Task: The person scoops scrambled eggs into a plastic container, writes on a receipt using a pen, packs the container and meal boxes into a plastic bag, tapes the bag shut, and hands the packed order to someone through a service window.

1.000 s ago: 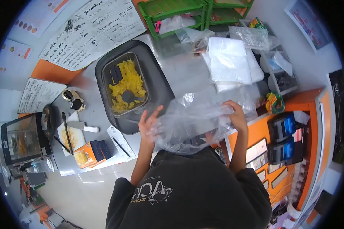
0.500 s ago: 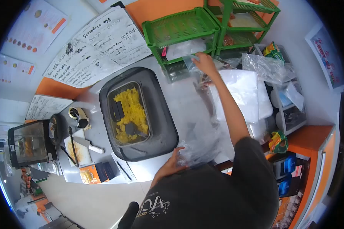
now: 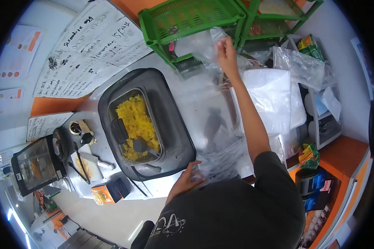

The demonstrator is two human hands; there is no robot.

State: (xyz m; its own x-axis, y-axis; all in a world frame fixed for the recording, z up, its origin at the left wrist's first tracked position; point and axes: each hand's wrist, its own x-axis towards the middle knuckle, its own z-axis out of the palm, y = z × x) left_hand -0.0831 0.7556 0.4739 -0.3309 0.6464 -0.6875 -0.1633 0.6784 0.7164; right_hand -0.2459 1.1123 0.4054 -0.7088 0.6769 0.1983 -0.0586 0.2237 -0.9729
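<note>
My right hand (image 3: 227,52) is raised in front of the green rack (image 3: 191,20), its fingers pinching a clear plastic bag (image 3: 207,46). Near the front edge of the counter, my left hand (image 3: 188,181) touches a crumpled sheet of clear plastic (image 3: 222,159), with the fingers apart. Left of the plastic lies a black tray (image 3: 174,141) bearing a container of yellow food (image 3: 137,118), in which a dark-handled utensil rests. A stack of white plastic bags (image 3: 268,97) lies beneath my right forearm.
At the left are a knife (image 3: 106,165), tongs (image 3: 81,162), a cutting board (image 3: 89,168), an orange box (image 3: 106,193) and a glass-fronted case (image 3: 36,166). Grey bins (image 3: 326,128) and a clear bag (image 3: 297,66) stand at the right.
My right hand left the large clear plastic, reached to the green rack and lifted a clear bag. My left hand stayed low beside the crumpled plastic, which now lies on the counter.
</note>
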